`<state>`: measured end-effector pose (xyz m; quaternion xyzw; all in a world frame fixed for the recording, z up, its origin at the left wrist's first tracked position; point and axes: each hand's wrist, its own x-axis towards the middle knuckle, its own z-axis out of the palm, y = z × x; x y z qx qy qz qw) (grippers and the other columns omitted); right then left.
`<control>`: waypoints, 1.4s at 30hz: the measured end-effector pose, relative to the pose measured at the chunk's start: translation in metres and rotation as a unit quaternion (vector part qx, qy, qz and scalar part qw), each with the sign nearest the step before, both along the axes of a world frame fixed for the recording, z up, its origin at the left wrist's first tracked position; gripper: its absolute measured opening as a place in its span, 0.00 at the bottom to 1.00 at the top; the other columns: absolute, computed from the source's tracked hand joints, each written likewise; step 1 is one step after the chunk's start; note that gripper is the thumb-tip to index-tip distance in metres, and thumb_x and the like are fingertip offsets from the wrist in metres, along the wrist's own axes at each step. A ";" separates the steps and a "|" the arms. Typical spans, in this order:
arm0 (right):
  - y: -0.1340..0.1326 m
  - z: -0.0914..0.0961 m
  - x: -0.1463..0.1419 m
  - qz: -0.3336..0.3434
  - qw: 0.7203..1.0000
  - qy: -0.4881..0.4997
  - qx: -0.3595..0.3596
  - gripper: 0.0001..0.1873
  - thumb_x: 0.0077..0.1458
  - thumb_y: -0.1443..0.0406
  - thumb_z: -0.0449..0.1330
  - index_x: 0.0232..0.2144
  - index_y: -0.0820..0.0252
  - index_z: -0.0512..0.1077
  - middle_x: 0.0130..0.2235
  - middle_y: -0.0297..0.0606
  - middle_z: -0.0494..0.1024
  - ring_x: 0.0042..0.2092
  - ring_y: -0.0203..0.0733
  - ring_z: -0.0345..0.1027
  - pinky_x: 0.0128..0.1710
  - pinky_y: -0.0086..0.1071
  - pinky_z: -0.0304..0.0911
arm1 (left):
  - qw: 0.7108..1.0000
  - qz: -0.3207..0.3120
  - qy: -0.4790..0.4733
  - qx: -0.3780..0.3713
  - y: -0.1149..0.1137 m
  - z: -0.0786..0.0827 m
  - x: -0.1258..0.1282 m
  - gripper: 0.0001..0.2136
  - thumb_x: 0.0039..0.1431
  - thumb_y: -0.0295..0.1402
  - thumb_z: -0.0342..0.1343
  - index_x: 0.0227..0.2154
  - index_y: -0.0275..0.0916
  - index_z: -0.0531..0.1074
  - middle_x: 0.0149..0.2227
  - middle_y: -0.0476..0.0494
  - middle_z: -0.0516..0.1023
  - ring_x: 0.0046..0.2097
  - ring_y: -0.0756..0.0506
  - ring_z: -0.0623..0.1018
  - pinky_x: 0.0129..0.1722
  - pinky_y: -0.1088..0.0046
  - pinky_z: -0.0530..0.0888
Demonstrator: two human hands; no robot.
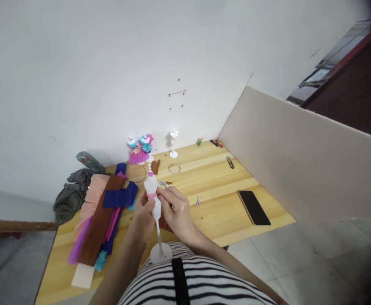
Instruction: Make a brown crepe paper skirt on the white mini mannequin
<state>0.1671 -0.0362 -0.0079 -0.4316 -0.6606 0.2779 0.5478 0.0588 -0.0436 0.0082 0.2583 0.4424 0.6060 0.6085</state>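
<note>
A small white mannequin stand (155,207) with a round base is held upright over the near edge of the wooden table (217,212). A pink band circles its waist. My left hand (142,222) grips the mannequin's body from the left, fingers closed round it. My right hand (175,209) pinches the pink band at the waist from the right. A pile of felt strips (104,212) in brown, blue, pink and purple lies just left of my hands.
Dressed mini mannequins (141,150) and a bare white one (173,144) stand at the back by the wall. A metal ring (174,168), small scissors (230,162), a black phone (253,207), striped cloth (71,195) and a grey bottle (88,161) lie around. A beige board (300,156) borders the table's right.
</note>
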 end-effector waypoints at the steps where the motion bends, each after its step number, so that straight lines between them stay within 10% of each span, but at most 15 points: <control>1: 0.000 -0.001 0.000 0.004 1.000 0.003 -0.006 0.17 0.59 0.70 0.53 0.47 0.53 0.75 0.36 0.41 0.76 0.37 0.41 0.69 0.37 0.34 0.66 | 1.000 -0.007 -0.013 -0.007 0.000 -0.001 0.000 0.14 0.42 0.34 0.66 0.35 0.39 0.76 0.32 0.42 0.80 0.37 0.44 0.78 0.41 0.67 0.73; 31: 0.006 0.001 0.009 -0.066 0.994 0.080 -0.034 0.08 0.55 0.67 0.58 0.34 0.56 0.77 0.31 0.39 0.78 0.33 0.41 0.70 0.34 0.34 0.65 | 0.998 -0.018 -0.056 -0.024 -0.002 0.008 0.007 0.12 0.48 0.39 0.63 0.34 0.39 0.77 0.36 0.42 0.80 0.35 0.45 0.78 0.37 0.70 0.73; 42: 0.008 0.007 0.001 0.062 0.831 0.494 -0.248 0.07 0.43 0.65 0.64 0.30 0.59 0.78 0.31 0.39 0.81 0.34 0.41 0.72 0.37 0.36 0.66 | 0.993 -0.020 0.083 0.085 0.000 0.012 0.009 0.13 0.53 0.35 0.59 0.42 0.40 0.76 0.43 0.43 0.79 0.47 0.43 0.75 0.48 0.69 0.69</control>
